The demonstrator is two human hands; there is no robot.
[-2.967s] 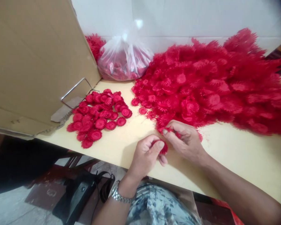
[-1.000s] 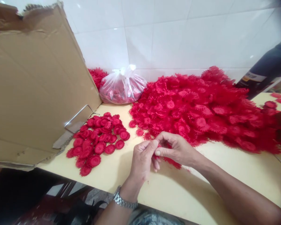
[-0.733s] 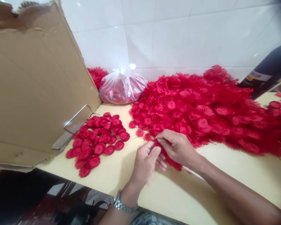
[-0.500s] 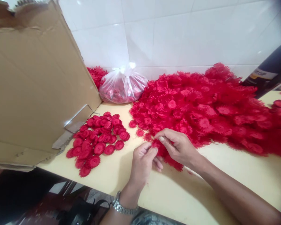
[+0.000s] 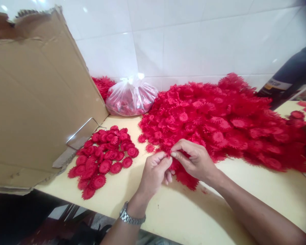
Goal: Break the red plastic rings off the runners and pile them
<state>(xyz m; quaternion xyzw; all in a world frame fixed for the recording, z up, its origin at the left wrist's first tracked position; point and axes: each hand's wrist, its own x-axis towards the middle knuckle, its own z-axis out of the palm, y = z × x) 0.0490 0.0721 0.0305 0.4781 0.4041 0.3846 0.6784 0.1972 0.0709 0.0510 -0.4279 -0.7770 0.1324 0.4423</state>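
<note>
My left hand (image 5: 153, 173), with a metal watch (image 5: 131, 216) on its wrist, pinches a small red fringed flower piece (image 5: 169, 153) between thumb and forefinger. From the right, my right hand (image 5: 195, 160) meets it, thumb and forefinger pressed together at the same piece. Fingers cover most of that piece, so its full shape is hidden. Just behind both hands spreads a large heap of red fringed flower pieces (image 5: 219, 119). Left of my hands lies a smaller pile of red rounded, layered flower pieces (image 5: 105, 166).
A tall cardboard sheet (image 5: 38, 102) stands at the left, with a bent metal wire (image 5: 79, 131) at its foot. A knotted clear plastic bag (image 5: 130, 98) of red pieces rests by the tiled wall (image 5: 183, 44). A dark bottle-like object (image 5: 288, 76) leans at the right on the pale table (image 5: 178, 217).
My two hands' fingertips have come closer together, now meeting at the red piece. The whole view has shifted slightly. The piles look the same.
</note>
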